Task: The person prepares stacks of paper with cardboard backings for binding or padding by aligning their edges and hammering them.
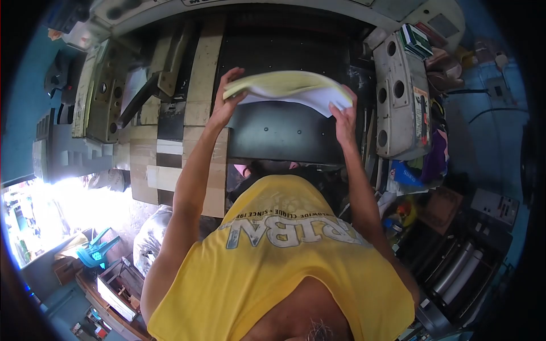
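Observation:
A stack of paper (296,91), yellowish on top and white underneath, spans between my two hands and bows upward in the middle. My left hand (229,98) grips its left end, thumb on the near side. At the right end, my right hand (344,109) has its thumb on the white side and fingers behind the sheets. Below the stack lies the dark metal table (273,139) of a large machine, dotted with small holes and rounded at its near edge.
Cardboard and tape strips (187,165) cover the left part of the table. A black lever (139,99) juts out there. Pale metal housings with round holes flank both sides, the right housing (398,96) carrying small boxes (416,41). A teal plastic chair (101,248) stands lower left.

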### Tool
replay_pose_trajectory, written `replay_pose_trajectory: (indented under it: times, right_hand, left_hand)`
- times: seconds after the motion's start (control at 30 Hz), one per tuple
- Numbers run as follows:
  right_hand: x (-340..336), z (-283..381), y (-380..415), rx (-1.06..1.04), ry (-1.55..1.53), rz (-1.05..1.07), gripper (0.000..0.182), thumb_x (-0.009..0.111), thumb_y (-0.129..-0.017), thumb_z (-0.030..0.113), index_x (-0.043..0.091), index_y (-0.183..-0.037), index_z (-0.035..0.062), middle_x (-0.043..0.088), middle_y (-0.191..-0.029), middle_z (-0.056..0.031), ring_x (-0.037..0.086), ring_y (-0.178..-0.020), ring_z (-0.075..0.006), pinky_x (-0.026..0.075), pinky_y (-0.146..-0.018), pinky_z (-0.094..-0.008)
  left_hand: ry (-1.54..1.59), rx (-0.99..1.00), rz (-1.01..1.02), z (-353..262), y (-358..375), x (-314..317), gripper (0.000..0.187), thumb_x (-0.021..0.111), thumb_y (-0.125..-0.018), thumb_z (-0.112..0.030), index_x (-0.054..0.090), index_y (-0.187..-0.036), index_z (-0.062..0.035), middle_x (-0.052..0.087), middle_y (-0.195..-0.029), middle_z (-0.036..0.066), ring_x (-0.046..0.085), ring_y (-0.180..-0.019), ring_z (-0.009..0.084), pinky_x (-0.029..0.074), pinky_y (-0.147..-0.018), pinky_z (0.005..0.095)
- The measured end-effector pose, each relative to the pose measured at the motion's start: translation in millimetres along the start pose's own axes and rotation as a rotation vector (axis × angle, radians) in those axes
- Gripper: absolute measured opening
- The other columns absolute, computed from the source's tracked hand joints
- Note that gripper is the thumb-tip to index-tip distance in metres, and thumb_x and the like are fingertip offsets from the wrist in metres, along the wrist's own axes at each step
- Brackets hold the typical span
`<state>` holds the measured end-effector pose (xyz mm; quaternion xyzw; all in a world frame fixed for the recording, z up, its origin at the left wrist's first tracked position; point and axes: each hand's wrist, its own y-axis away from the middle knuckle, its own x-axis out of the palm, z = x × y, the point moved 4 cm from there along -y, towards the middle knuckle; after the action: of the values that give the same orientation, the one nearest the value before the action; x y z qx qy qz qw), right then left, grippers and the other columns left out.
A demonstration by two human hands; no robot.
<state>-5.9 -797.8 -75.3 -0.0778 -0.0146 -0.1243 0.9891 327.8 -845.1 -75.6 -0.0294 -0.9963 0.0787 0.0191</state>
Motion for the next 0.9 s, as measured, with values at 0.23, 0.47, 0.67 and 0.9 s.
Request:
replay_pose_trajectory:
  times: [0.23, 0.47, 0.67, 0.9]
  right_hand:
    - [-7.7, 14.6, -29.0, -0.135, 0.116, -0.006, 0.030, 0.065, -0.091, 0.004, 0.052, -0.118, 0.0004, 0.060, -0.105, -0.0058, 0.059, -0.097, -0.0126, 0.048, -0.086, -0.0272]
    - [-17.2, 3.3, -38.3, -0.099, 0.191, 0.041, 0.030, 0.069, -0.085, 0.001, 0.056, -0.113, 0.0013, 0.062, -0.103, -0.0066, 0.061, -0.095, -0.0132, 0.048, -0.087, -0.0278]
    - [-18.7, -7.5, -22.6, -0.077, 0.104, 0.037, 0.023, 0.072, -0.085, 0.002, 0.062, -0.106, 0.0005, 0.067, -0.098, -0.0057, 0.062, -0.092, -0.0115, 0.049, -0.082, -0.0267]
    - [-21.8, -2.9, -18.1, -0.043, 0.246, 0.050, 0.020, 0.076, -0.081, 0.005, 0.065, -0.097, 0.0002, 0.070, -0.090, -0.0037, 0.065, -0.084, -0.0100, 0.050, -0.078, -0.0255]
  left_hand:
    - [0.012, 0.028, -0.103, -22.0, -18.3, 7.0, 0.035, 0.070, -0.086, -0.001, 0.058, -0.119, -0.0049, 0.061, -0.113, 0.005, 0.055, -0.108, 0.0135, 0.043, -0.095, 0.0290]
    - [-0.171, 0.035, -0.103, 26.9, -23.6, 4.5, 0.022, 0.072, -0.087, -0.005, 0.061, -0.106, -0.0027, 0.063, -0.095, 0.004, 0.057, -0.094, 0.0121, 0.045, -0.085, 0.0271]
    - [-0.084, 0.077, -0.088, 5.9, -9.1, 18.0, 0.023, 0.070, -0.089, -0.005, 0.062, -0.111, -0.0044, 0.064, -0.097, 0.004, 0.057, -0.094, 0.0112, 0.046, -0.083, 0.0279]
    - [-0.121, -0.008, -0.070, 3.9, -12.3, 17.5, 0.019, 0.076, -0.085, -0.006, 0.068, -0.102, -0.0029, 0.067, -0.090, 0.002, 0.060, -0.088, 0.0112, 0.047, -0.082, 0.0260]
